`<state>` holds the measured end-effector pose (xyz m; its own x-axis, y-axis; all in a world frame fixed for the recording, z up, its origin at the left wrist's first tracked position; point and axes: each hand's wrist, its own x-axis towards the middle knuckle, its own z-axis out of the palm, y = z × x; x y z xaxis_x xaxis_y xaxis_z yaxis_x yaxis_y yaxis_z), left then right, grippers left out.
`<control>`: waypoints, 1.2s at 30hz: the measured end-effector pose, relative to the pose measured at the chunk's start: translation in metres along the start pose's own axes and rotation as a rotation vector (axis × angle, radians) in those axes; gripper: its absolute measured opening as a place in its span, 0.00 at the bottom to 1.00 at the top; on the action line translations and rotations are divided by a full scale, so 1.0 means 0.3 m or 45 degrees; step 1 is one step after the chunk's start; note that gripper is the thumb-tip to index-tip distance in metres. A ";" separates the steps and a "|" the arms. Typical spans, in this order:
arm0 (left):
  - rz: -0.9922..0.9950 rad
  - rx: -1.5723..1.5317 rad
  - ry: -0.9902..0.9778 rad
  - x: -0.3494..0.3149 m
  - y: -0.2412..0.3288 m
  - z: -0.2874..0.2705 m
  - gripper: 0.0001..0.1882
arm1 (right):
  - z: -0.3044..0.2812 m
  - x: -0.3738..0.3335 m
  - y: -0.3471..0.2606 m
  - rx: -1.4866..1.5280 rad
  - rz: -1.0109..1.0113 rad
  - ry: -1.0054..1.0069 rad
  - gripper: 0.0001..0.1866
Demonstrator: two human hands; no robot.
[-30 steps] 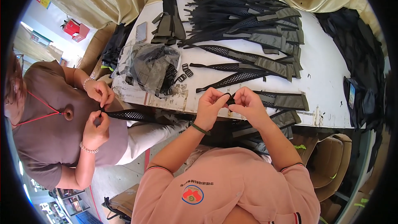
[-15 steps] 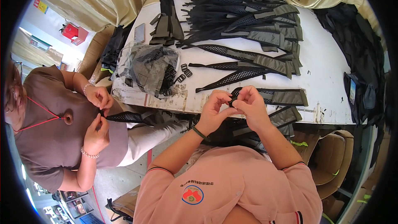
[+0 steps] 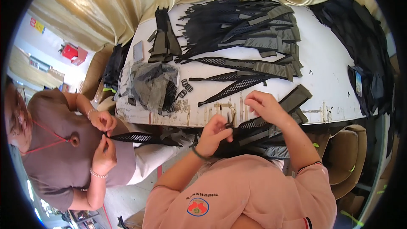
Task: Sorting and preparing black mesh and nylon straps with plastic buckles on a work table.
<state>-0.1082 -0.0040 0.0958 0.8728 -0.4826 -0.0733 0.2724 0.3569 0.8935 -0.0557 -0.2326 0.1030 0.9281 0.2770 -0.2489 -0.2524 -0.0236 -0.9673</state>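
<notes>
My left hand (image 3: 214, 135) is closed on the narrow end of a shoulder strap at the table's front edge. A small dark piece, seemingly a buckle (image 3: 229, 125), shows at its fingertips. This shoulder strap (image 3: 295, 99), black mesh with a grey-green fabric end, runs to the right beneath my right hand (image 3: 266, 107). That hand hovers over the front edge, its fingers loosely bent and apart, with nothing visible in them. More straps (image 3: 263, 150) lie across my lap. Loose black buckles (image 3: 185, 86) sit beside a clear plastic bag (image 3: 154, 85) holding more of them.
A pile of straps (image 3: 237, 25) covers the back of the white table (image 3: 330, 80); a smaller bundle (image 3: 164, 38) lies left of it. Black fabric (image 3: 356, 38) hangs at the right. At my left, a co-worker's hands (image 3: 104, 138) hold another strap. Cardboard boxes (image 3: 347, 157) stand at right.
My hands have come apart: the left moved down towards me, the right moved right. The strap's fabric end has swung to a slant. My view has shifted slightly.
</notes>
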 end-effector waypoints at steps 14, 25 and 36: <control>-0.229 0.505 0.953 -0.259 -0.154 -0.237 0.12 | -0.254 0.028 0.109 -1.189 -0.242 0.370 0.11; -0.568 0.061 -0.033 0.100 -0.126 -0.052 0.16 | -0.258 0.302 0.140 -1.935 -0.564 0.697 0.12; -0.134 -0.629 0.398 0.399 -0.121 -0.288 0.14 | -0.260 -0.233 0.083 -1.624 -0.955 0.587 0.12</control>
<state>0.0215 -0.0058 0.0163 0.8884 -0.3036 -0.3443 0.4545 0.6863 0.5678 -0.1054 -0.3276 0.0926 0.7921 0.2957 0.5339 0.4634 -0.8607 -0.2109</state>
